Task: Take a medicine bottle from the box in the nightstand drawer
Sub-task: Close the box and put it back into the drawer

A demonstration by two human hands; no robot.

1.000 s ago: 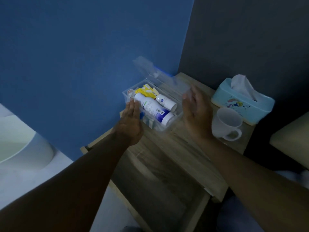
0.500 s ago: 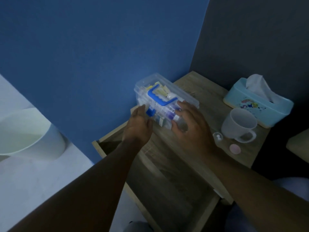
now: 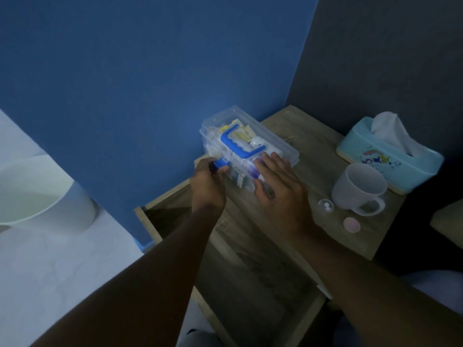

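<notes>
Shut since a second ago, the clear plastic box [image 3: 250, 146] with a blue handle sits on the wooden tabletop [image 3: 313, 146], bottles inside, left hand [image 3: 206, 184] pinching its blue latch [image 3: 220, 163] while the right hand [image 3: 278, 181] lies open and flat on the lid just beside.

The box [image 3: 273, 136] near the nightstand's [image 3: 318, 136] back-left corner is clear plastic with a bright blue handle [image 3: 239, 146] and a blue latch [image 3: 220, 163], and yellow packets [image 3: 240, 132] and a white-and-purple bottle [image 3: 253, 171] show through it. The nightstand top is grey-brown woodgrain, against a blue wall [image 3: 150, 71] and a dark grey one [image 3: 388, 46]. By the right edge, the tissue box [image 3: 390, 156] is pale turquoise with a small rainbow cartoon print, the mug [image 3: 358, 189] is white, and a little round lid [image 3: 351, 224] is pink.
</notes>
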